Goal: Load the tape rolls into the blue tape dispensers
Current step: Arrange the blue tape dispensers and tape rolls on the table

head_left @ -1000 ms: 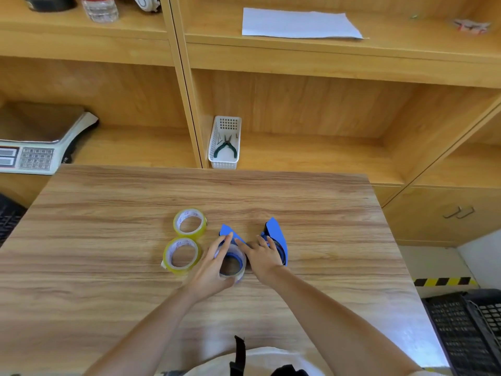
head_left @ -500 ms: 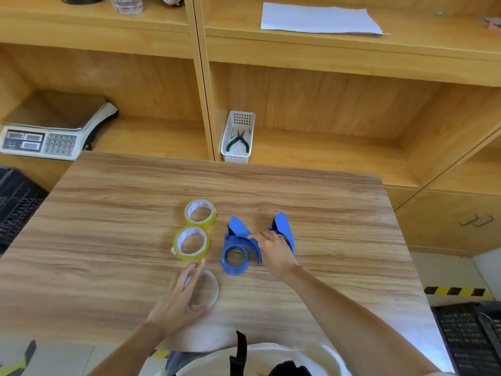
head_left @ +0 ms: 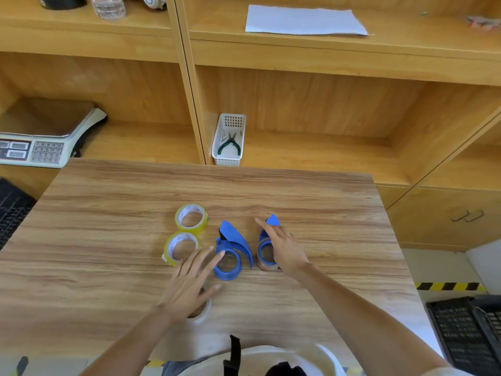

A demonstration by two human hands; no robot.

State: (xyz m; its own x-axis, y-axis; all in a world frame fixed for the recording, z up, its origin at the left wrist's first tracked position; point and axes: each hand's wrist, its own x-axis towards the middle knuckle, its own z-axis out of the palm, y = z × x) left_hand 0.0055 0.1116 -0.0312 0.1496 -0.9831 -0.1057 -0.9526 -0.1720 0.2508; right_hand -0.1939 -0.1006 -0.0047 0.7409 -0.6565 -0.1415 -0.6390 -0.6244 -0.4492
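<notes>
Head view: my left hand [head_left: 189, 280] hovers, fingers spread and straight, gripping nothing, over a clear tape roll [head_left: 202, 313] lying flat on the desk [head_left: 108, 240], fingertips just at the empty blue dispenser [head_left: 230, 253]. My right hand [head_left: 284, 248] lies over the second blue dispenser [head_left: 267, 240], fingers extended, not curled round it; a brownish roll seems to sit in that one already, partly hidden. Two yellow tape rolls [head_left: 187, 234] lie flat just left of the empty dispenser, touching each other.

Risk, as I judge it: the left palm hides the clear roll, so a blind grab could knock it toward the near desk edge, which is close. A sweep could also bump the yellow rolls or spin the light empty dispenser.

Room: open desk beyond the dispensers and to the right; left side open too.
</notes>
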